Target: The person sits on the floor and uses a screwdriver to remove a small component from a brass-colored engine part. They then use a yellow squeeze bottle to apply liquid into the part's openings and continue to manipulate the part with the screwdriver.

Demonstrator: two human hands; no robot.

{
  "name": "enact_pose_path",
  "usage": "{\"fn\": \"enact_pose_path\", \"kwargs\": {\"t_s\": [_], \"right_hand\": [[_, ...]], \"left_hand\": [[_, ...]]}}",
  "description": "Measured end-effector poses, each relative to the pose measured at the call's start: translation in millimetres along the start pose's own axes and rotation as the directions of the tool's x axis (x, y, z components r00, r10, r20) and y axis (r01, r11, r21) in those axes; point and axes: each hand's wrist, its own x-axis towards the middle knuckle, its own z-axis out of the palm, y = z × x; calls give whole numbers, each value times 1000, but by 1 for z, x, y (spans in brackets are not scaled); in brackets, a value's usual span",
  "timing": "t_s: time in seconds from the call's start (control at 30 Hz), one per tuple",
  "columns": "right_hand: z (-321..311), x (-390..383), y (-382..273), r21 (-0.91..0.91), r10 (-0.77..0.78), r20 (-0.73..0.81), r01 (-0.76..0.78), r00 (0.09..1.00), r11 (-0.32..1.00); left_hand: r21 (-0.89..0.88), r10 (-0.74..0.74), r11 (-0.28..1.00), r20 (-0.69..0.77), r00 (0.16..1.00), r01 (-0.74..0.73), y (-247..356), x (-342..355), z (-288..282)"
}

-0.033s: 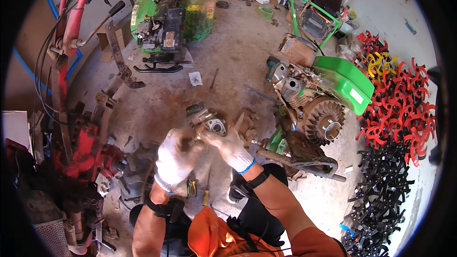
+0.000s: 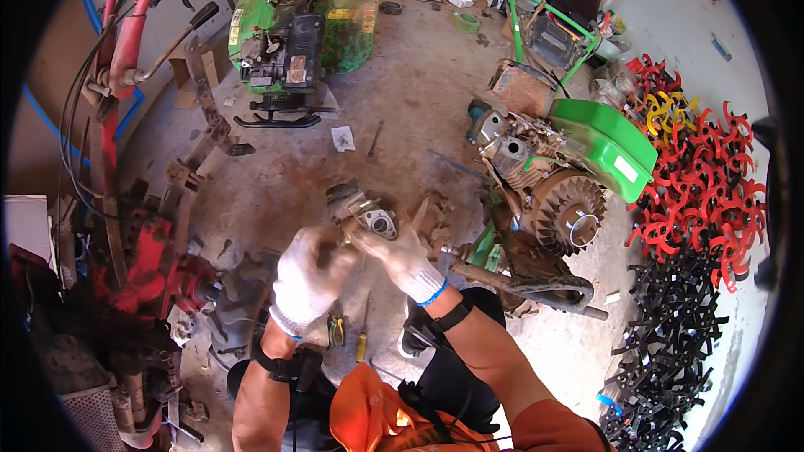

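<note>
1. Grey metal part [image 2: 378, 222], flanged; held above the floor [image 2: 427, 75], just ahead of the gloves;
2. Right hand [image 2: 398, 258], white-gloved; fingers around the part;
3. Left hand [image 2: 306, 278], white-gloved; fingers curled close beside the right's; whether gripping anything, cannot tell;
4. Pliers [image 2: 337, 331], screwdriver [image 2: 362, 345]; side by side on the floor.
</note>
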Motion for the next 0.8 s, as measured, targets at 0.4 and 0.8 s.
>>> {"fn": "enact_pose_path", "kwargs": {"t_s": [0.4, 0.8], "right_hand": [[6, 0, -8, -25, -29, -5, 29, 1000, 999], [-1, 0, 0, -44, 117, -177, -127, 977, 991]], "left_hand": [[-31, -154, 986, 187, 970, 163, -3, 2, -7], [302, 53, 948, 168, 984, -103, -9, 0, 0]]}}
